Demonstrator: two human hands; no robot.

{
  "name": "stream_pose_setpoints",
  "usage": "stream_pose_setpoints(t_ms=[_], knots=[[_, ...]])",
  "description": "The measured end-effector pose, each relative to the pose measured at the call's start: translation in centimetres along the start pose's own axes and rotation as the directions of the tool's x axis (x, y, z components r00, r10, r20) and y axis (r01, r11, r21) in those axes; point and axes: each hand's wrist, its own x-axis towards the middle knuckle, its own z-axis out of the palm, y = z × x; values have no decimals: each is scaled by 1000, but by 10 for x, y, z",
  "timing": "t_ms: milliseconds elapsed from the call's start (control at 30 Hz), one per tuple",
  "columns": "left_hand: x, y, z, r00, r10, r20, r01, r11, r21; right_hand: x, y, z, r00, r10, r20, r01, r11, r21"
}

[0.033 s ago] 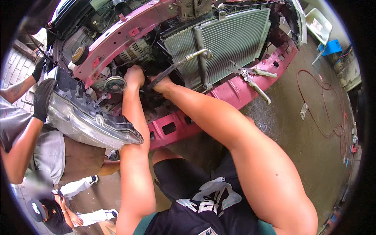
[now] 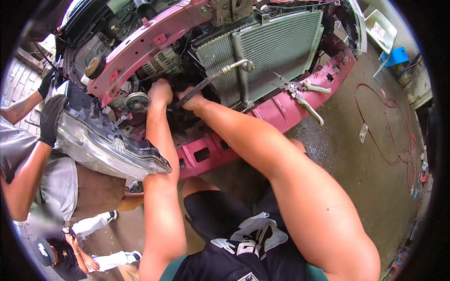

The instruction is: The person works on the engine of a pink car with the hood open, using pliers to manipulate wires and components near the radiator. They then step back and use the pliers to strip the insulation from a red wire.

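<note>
Pulley (image 2: 138,101) beside left hand (image 2: 161,92); black hose (image 2: 206,84) crossing right hand (image 2: 193,101); fingers hidden, both grips cannot be told

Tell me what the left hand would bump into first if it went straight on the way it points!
Probably the silver slotted engine part, just beyond the left hand in the picture. Depth is unclear, though, so it might pass underneath.

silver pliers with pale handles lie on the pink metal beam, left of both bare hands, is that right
Not quite: the silver pliers with pale handles lie on the pink metal beam, but right of the bare left hand and bare right hand, as the head view shows.
</note>
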Motion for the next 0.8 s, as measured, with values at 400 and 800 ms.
stream_pose_setpoints(t_ms=[400,800], knots=[[8,-25,17,988,133,-73,-126,987,96,93,46,21,880,-427,208,474,768,-431],[1,-18,8,999,-19,-38,18,999,-46,17,3,-14,862,-503,54,484,789,-377]])
